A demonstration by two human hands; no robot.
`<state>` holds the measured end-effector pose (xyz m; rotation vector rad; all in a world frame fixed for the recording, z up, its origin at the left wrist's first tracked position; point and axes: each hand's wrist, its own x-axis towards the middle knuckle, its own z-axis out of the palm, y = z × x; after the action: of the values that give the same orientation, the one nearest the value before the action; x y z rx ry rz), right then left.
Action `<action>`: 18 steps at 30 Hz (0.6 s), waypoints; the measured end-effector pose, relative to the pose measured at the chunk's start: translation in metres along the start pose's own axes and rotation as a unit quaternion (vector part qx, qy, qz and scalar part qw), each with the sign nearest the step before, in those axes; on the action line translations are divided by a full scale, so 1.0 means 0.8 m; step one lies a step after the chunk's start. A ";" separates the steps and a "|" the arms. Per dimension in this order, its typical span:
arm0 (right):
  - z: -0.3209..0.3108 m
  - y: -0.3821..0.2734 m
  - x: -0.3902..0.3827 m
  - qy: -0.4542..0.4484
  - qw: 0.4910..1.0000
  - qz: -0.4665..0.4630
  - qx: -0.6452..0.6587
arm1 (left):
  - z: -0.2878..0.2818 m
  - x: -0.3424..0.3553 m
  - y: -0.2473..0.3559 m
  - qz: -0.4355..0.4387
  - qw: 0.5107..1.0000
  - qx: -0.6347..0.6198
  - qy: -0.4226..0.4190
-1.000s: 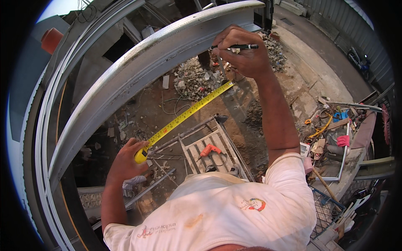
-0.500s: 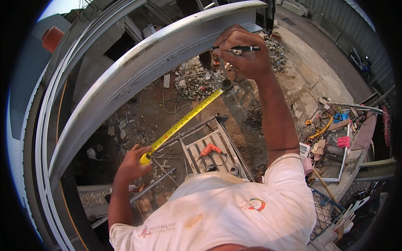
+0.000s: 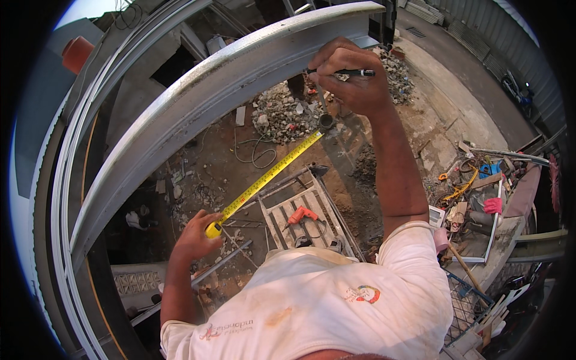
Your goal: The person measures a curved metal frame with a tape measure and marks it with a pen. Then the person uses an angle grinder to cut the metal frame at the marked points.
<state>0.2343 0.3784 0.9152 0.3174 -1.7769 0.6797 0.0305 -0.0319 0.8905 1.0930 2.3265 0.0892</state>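
One pinch, one grip

The right hand (image 3: 351, 81) pinches a black pen (image 3: 360, 72) at the near edge of the metal beam (image 3: 240, 72); tip contact is unclear. The left hand's (image 3: 195, 236) fingers wrap a yellow tape measure (image 3: 213, 230), its blade (image 3: 270, 176) extended on the beam's near side. The pen would likely be steadiest with the wrist braced, the blade kept unkinked. An orange drill (image 3: 302, 214) lies below the beam.

Slatted platform (image 3: 276, 219): orange drill (image 3: 302, 214) on top. Dirt ground (image 3: 219, 159): rubble heap (image 3: 277, 119).
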 end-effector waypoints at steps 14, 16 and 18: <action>0.002 -0.006 0.003 0.013 0.999 0.026 0.012 | 0.016 0.016 -0.030 0.001 0.999 0.041 0.001; 0.001 -0.004 0.001 0.008 1.000 0.016 0.005 | 0.010 0.016 -0.016 -0.001 1.000 0.026 -0.012; 0.001 -0.005 0.001 0.006 1.000 0.021 0.000 | 0.006 0.015 -0.004 -0.003 1.000 0.017 -0.018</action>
<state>0.2357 0.3749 0.9169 0.2757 -1.7755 0.7111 0.0244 -0.0265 0.8802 1.0940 2.3073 0.0280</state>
